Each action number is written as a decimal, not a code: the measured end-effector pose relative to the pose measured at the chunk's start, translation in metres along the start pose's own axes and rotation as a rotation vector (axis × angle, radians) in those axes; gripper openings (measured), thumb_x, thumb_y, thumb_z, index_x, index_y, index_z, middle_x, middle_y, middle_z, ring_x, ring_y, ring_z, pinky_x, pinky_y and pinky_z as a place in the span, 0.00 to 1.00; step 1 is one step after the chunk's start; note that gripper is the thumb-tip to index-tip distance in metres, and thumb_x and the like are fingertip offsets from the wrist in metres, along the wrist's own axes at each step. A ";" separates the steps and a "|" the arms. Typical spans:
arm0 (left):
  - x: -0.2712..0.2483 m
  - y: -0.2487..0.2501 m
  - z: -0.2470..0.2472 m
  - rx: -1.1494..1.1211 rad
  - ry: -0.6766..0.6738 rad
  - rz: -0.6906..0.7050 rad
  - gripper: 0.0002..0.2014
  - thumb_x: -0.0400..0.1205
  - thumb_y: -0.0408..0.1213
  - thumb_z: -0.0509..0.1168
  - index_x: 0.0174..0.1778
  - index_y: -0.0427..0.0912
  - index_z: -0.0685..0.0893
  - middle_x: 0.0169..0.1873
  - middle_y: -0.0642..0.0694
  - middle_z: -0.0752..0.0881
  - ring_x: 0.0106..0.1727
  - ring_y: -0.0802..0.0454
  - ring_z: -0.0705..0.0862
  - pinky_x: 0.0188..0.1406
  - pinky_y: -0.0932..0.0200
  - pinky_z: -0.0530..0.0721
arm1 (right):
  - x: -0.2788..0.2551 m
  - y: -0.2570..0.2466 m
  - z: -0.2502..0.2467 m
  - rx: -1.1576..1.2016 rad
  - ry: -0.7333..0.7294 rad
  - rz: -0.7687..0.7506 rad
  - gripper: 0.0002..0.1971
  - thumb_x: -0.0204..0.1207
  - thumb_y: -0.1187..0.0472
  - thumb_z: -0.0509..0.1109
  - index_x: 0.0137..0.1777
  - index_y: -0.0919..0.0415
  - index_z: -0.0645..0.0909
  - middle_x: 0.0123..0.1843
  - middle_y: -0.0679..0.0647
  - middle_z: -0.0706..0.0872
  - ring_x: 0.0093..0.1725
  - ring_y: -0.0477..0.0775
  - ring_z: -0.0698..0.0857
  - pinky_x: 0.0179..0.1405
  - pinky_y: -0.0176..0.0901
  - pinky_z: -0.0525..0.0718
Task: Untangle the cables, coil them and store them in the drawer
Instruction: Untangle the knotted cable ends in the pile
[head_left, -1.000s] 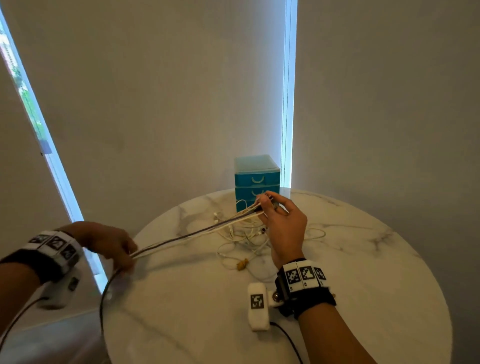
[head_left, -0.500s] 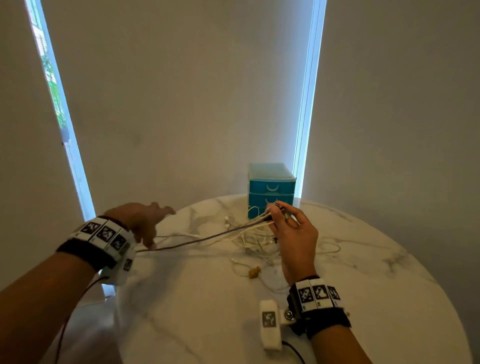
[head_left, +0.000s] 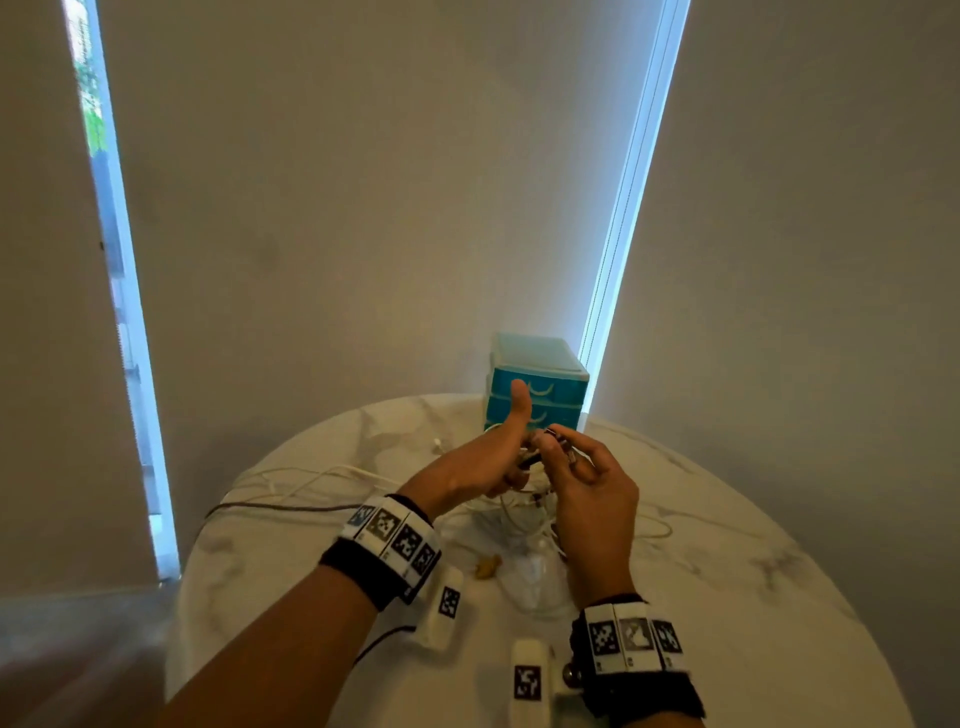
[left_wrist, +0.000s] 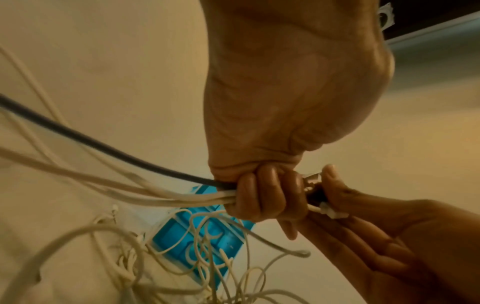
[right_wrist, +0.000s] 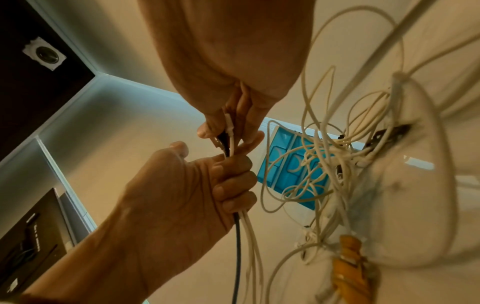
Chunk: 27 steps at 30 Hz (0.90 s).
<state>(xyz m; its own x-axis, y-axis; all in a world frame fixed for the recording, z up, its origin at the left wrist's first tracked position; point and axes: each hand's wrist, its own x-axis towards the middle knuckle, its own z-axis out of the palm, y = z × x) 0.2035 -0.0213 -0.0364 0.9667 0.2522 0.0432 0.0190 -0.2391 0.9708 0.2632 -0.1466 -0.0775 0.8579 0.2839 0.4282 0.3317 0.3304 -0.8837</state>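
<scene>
My left hand (head_left: 506, 465) is fisted round a bundle of one dark cable (left_wrist: 109, 148) and white cables (left_wrist: 145, 195), thumb pointing up. It sits right against my right hand (head_left: 553, 441), which pinches the plug ends (right_wrist: 228, 131) of that same bundle. Both hands hover above the marble table (head_left: 727, 597), just in front of the teal drawer unit (head_left: 545, 387), whose drawers are closed. Under the hands lies a loose tangle of thin white cables (head_left: 519, 514). The dark cable (head_left: 270, 506) trails left across the table.
A small tan-orange item (head_left: 488, 566) lies on the table near my left wrist; in the right wrist view this orange item (right_wrist: 348, 267) sits among the tangle. The round table's edge curves close on the left. A wall and bright window strips stand behind the drawers.
My left hand has slid from the table's far left edge along the cables up to my right hand. The stretched bundle has gone slack. My right hand has stayed in place.
</scene>
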 end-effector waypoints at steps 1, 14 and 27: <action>0.001 -0.003 -0.002 -0.018 0.030 0.008 0.49 0.78 0.81 0.31 0.66 0.51 0.84 0.27 0.57 0.72 0.26 0.61 0.65 0.24 0.64 0.60 | 0.001 0.002 0.001 -0.011 -0.014 0.007 0.11 0.81 0.55 0.82 0.62 0.51 0.92 0.59 0.49 0.96 0.62 0.47 0.94 0.67 0.56 0.92; -0.001 -0.056 -0.080 -0.545 0.721 0.189 0.23 0.81 0.63 0.75 0.40 0.48 0.78 0.24 0.53 0.67 0.24 0.56 0.62 0.23 0.59 0.63 | 0.000 -0.044 0.054 -0.173 -0.222 -0.020 0.07 0.90 0.58 0.73 0.61 0.60 0.87 0.50 0.54 0.97 0.49 0.49 0.97 0.49 0.44 0.96; 0.009 -0.080 -0.089 -0.657 0.795 0.093 0.20 0.84 0.56 0.74 0.34 0.47 0.80 0.20 0.53 0.71 0.19 0.55 0.67 0.23 0.58 0.67 | 0.039 0.039 0.124 -1.671 -0.882 -0.136 0.17 0.85 0.59 0.73 0.70 0.65 0.81 0.68 0.66 0.84 0.67 0.69 0.87 0.64 0.56 0.86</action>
<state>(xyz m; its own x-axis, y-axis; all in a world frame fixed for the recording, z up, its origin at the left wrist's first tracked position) 0.1878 0.0831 -0.0931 0.5048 0.8625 0.0366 -0.4211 0.2090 0.8826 0.2610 -0.0110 -0.0721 0.5582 0.8295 -0.0157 0.8228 -0.5511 0.1390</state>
